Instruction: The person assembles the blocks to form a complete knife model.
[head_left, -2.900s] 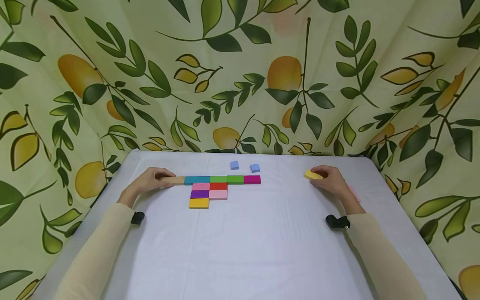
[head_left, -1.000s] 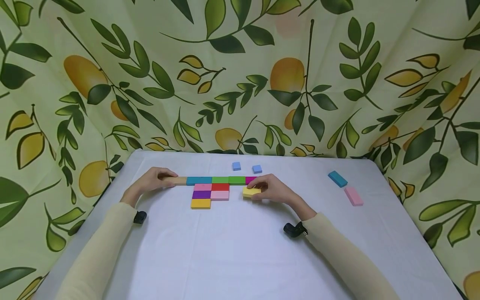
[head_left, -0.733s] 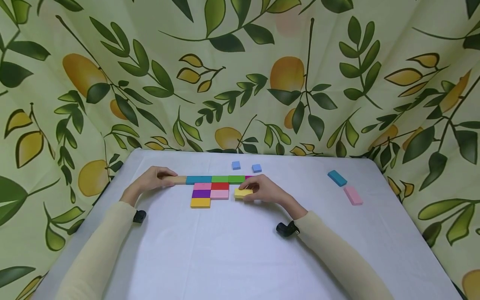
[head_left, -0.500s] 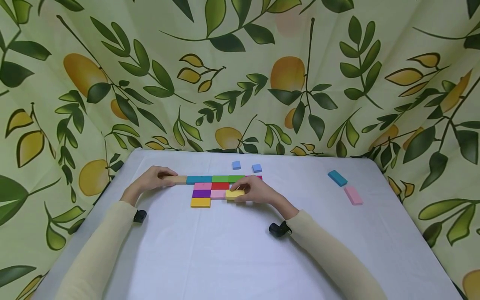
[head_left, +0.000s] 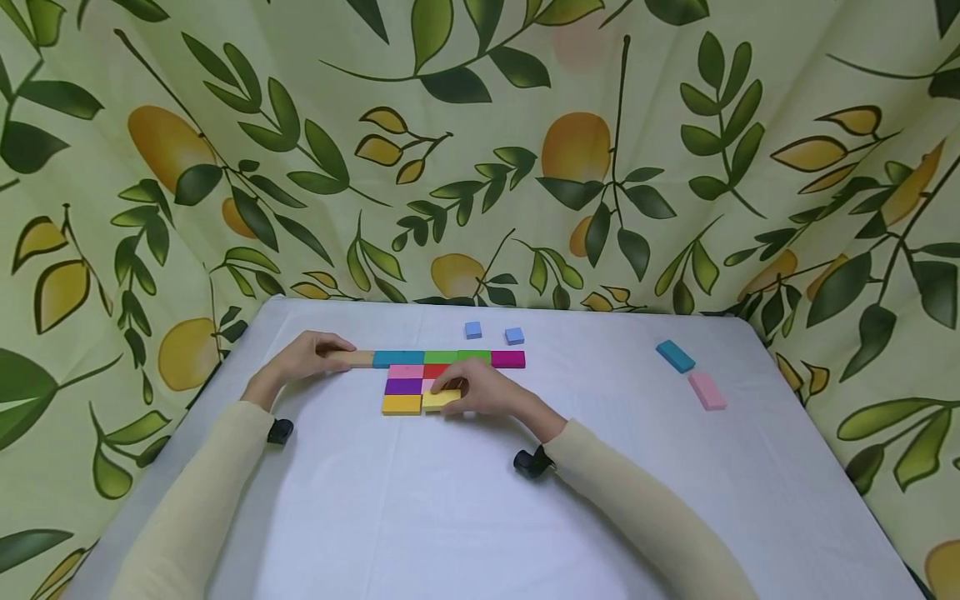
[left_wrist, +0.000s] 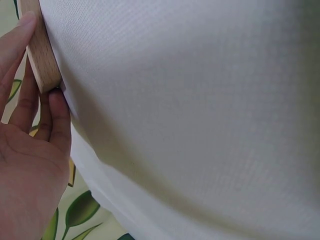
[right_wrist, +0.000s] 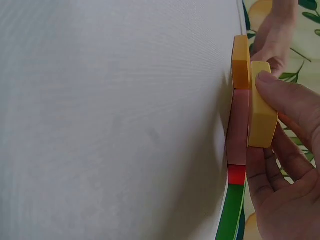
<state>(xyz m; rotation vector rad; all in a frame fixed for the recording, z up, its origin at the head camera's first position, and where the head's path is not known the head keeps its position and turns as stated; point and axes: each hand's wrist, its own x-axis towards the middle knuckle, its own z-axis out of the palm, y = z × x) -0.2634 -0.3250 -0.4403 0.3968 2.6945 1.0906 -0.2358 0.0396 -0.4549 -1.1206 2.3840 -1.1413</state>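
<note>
My left hand point(head_left: 302, 358) grips a plain wooden block point(head_left: 357, 360) at the left end of a row of flat blocks. To its right follow a teal block point(head_left: 399, 359), two green blocks and a magenta block point(head_left: 508, 359). Below hang shorter rows: a pink block point(head_left: 406, 372) beside a red one, a purple block point(head_left: 403, 387) beside a mostly hidden pink one, and an orange-yellow block point(head_left: 401, 405) lowest. My right hand point(head_left: 486, 389) pinches a pale yellow block point(head_left: 440, 402) just right of the orange-yellow one. The right wrist view shows this pale block point(right_wrist: 263, 112) raised above the pink block point(right_wrist: 238, 127).
Two small light-blue blocks point(head_left: 472, 330) lie behind the row. Toward the table's right side are a teal block point(head_left: 675, 357) and a pink block point(head_left: 707, 391). A white cloth point(head_left: 420, 517) covers the table; a leaf-patterned curtain point(head_left: 480, 167) hangs behind.
My right hand has carried the pale yellow block leftward from the right side, past the magenta block, to beside the orange-yellow block. My left hand stays on the wooden block.
</note>
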